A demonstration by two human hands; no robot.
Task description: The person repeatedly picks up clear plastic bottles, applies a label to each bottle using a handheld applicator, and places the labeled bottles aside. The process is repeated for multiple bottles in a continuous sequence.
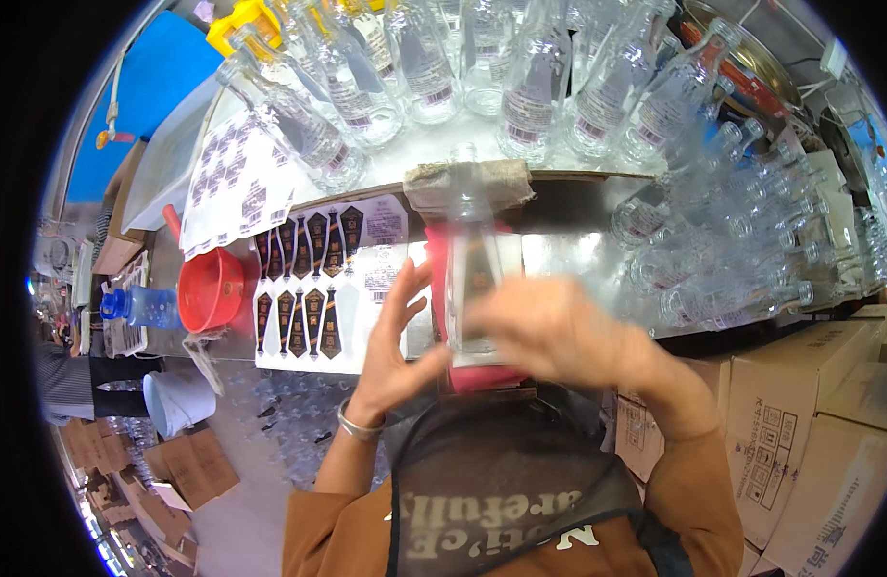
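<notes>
A clear glass bottle [472,245] lies in front of me, its neck pointing away over a cloth-wrapped block [424,188] and its body above a pink-red pad [484,378]. A dark label shows on or through the glass; I cannot tell which. My left hand [397,337] is open just left of the bottle, fingers and thumb apart, with a bracelet at the wrist. Over the bottle's lower part is my right hand [559,332], blurred by motion, its fingers bent toward the glass. Whether it grips anything is unclear. A sheet of dark tie-shaped labels [352,361] lies beside my left hand.
Labelled glass bottles [530,115] stand along the raised shelf ahead, and more bottles [722,288] crowd the right. At left are a white label sheet [237,188], a red plastic dipper [211,288] and a blue-capped jug [145,306]. Cardboard boxes [780,423] sit at lower right.
</notes>
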